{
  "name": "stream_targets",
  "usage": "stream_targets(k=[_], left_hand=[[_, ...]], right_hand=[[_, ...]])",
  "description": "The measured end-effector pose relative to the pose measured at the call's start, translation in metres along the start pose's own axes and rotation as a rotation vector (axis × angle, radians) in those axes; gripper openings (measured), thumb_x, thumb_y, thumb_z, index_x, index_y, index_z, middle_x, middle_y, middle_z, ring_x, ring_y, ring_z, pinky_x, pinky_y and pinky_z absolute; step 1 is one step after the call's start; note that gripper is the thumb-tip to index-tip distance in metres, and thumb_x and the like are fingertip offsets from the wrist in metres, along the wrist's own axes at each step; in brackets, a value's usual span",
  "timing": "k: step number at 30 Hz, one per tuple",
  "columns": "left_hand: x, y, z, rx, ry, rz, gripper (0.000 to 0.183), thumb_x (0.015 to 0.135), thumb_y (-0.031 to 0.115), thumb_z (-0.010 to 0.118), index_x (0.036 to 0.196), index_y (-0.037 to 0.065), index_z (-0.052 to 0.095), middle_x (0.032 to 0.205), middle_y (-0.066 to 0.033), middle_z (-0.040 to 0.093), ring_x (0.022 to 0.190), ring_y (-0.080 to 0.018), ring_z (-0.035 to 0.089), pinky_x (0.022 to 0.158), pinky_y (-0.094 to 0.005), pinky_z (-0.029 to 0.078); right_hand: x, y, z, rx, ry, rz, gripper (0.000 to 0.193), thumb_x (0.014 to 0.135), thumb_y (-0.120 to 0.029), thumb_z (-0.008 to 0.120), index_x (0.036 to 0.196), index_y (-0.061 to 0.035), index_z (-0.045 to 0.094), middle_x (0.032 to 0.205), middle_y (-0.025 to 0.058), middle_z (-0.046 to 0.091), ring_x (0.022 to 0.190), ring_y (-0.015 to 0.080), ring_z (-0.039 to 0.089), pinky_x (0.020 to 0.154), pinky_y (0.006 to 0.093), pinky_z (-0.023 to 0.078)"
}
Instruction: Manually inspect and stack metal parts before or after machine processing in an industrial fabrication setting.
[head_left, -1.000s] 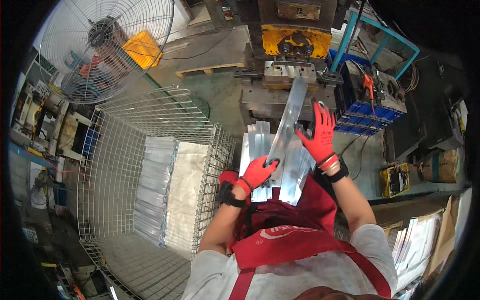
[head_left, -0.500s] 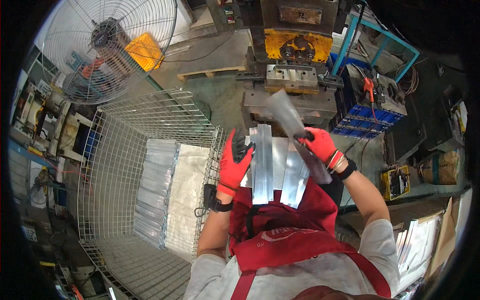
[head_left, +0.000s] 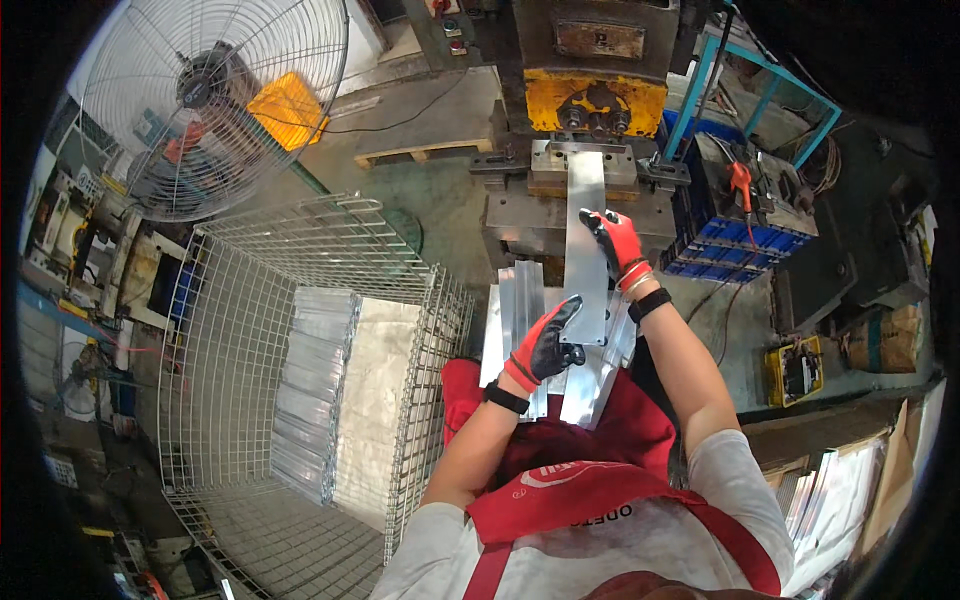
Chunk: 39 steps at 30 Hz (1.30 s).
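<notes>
My right hand (head_left: pixel 620 243), in a red glove with black fingertips, is closed on the right edge of a long flat metal strip (head_left: pixel 586 260). The strip's far end lies over the die block (head_left: pixel 543 165) of the press; whether it touches is unclear. By the strip's near end, my left hand (head_left: pixel 545 350) is open, thumb and fingers apart, with nothing gripped. Below the hands, on a surface in front of my red apron, are a stack of channelled metal strips (head_left: pixel 521 290) and more shiny strips (head_left: pixel 590 385), partly hidden by the held strip and left hand.
A wire basket (head_left: pixel 225 370) with stacked metal strips (head_left: pixel 315 390) and a pale sheet (head_left: pixel 375 400) stands at my left. Beyond it is a large caged fan (head_left: pixel 205 85). Blue crates (head_left: pixel 715 250) stand right of the press (head_left: pixel 597 95); a yellow bin (head_left: pixel 793 370) is nearer.
The strip in my right hand has swung straighter and moved forward to the press. My left hand has left the stack's left side and moved right and nearer, beside the strip.
</notes>
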<state>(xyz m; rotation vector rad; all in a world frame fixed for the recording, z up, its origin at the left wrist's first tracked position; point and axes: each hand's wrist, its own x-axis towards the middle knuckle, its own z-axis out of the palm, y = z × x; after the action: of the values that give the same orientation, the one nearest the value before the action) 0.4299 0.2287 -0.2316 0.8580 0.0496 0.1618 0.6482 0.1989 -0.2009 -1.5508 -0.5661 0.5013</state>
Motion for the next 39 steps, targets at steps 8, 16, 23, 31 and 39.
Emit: stream_targets(k=[8, 16, 23, 31, 39], left_hand=[[0.026, 0.024, 0.020, 1.134, -0.103, 0.394, 0.079, 0.055, 0.029, 0.071, 0.120, 0.000, 0.037, 0.115, -0.0160, 0.047, 0.098, -0.0284, 0.050, 0.085, -0.0349, 0.037], [0.033, -0.004, -0.014, 0.750, 0.001, 0.060, 0.078, 0.056, 0.034, 0.070, 0.118, -0.001, 0.039, 0.113, -0.0160, 0.048, 0.099, -0.0293, 0.050, 0.083, -0.0349, 0.038], [0.031, 0.018, 0.013, 1.326, -0.061, 0.678, 0.076, 0.056, 0.035, 0.071, 0.115, -0.002, 0.041, 0.106, -0.0146, 0.053, 0.089, -0.0294, 0.055, 0.076, -0.0338, 0.043], [0.031, 0.013, 0.005, 1.222, -0.098, 0.614, 0.083, 0.054, 0.039, 0.073, 0.118, -0.001, 0.039, 0.110, -0.0155, 0.050, 0.099, -0.0296, 0.050, 0.082, -0.0338, 0.040], [0.029, 0.012, 0.006, 1.324, -0.064, 0.551, 0.089, 0.057, 0.058, 0.062, 0.119, -0.001, 0.038, 0.115, -0.0156, 0.047, 0.102, -0.0295, 0.048, 0.084, -0.0337, 0.036]], right_hand=[[-0.002, 0.001, -0.004, 0.398, -0.102, 0.007, 0.025, 0.080, -0.019, 0.051, 0.093, 0.0011, 0.059, 0.089, 0.0040, 0.060, 0.081, 0.0100, 0.055, 0.073, 0.0222, 0.042], [-0.007, 0.017, 0.004, 0.426, -0.100, 0.045, 0.029, 0.082, -0.018, 0.049, 0.100, 0.0044, 0.055, 0.093, 0.0053, 0.059, 0.087, 0.0121, 0.054, 0.078, 0.0232, 0.041], [-0.018, 0.007, 0.001, 0.301, -0.033, 0.004, 0.025, 0.080, -0.017, 0.054, 0.096, 0.0009, 0.059, 0.087, -0.0001, 0.059, 0.078, 0.0075, 0.054, 0.070, 0.0206, 0.042], [-0.019, 0.007, 0.009, 0.464, -0.007, 0.019, 0.020, 0.079, -0.017, 0.055, 0.087, -0.0002, 0.061, 0.078, -0.0035, 0.058, 0.070, 0.0042, 0.051, 0.062, 0.0188, 0.040], [-0.011, 0.017, 0.003, 0.337, 0.013, 0.035, 0.019, 0.078, -0.018, 0.056, 0.085, -0.0005, 0.062, 0.074, -0.0051, 0.055, 0.066, 0.0027, 0.048, 0.058, 0.0179, 0.038]])
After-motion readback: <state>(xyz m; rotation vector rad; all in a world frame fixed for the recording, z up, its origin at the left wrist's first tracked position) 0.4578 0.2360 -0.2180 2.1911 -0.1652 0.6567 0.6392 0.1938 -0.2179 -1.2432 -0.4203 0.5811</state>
